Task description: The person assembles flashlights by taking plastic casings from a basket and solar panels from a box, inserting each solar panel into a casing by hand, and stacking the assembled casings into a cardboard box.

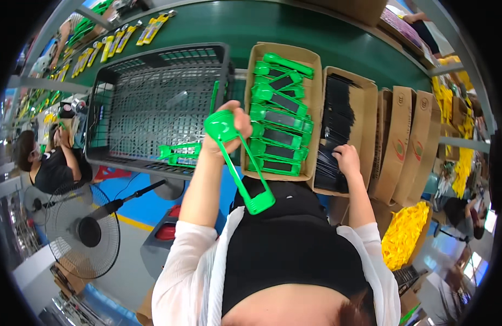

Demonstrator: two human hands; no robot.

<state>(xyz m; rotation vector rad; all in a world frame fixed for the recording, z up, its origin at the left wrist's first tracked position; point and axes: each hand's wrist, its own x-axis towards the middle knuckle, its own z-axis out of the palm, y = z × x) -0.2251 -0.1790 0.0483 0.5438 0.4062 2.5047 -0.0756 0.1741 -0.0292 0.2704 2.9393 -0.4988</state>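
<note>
My left hand (pixel 240 120) is closed round the wide, round end of a bright green plastic frame (pixel 220 127). The frame has a long open slot and tilts down toward my body. Over on the right, my right hand (pixel 347 159) reaches into a shallow cardboard box (pixel 362 108), its fingers bent down on a pile of thin black strips (pixel 338 106). Whether the fingertips pinch a strip is too small to make out. Between my hands, a second cardboard box (pixel 253 54) holds several green frames (pixel 281 119), many with dark panels in them.
A grey plastic crate (pixel 101 73) on the left has a few green pieces (pixel 180 154) in its near right corner. Yellow-and-silver tools (pixel 120 41) lie on the green belt (pixel 207 22). Folded cartons (pixel 403 141) stand at right. A fan (pixel 89 231) and a co-worker (pixel 55 163) are at left.
</note>
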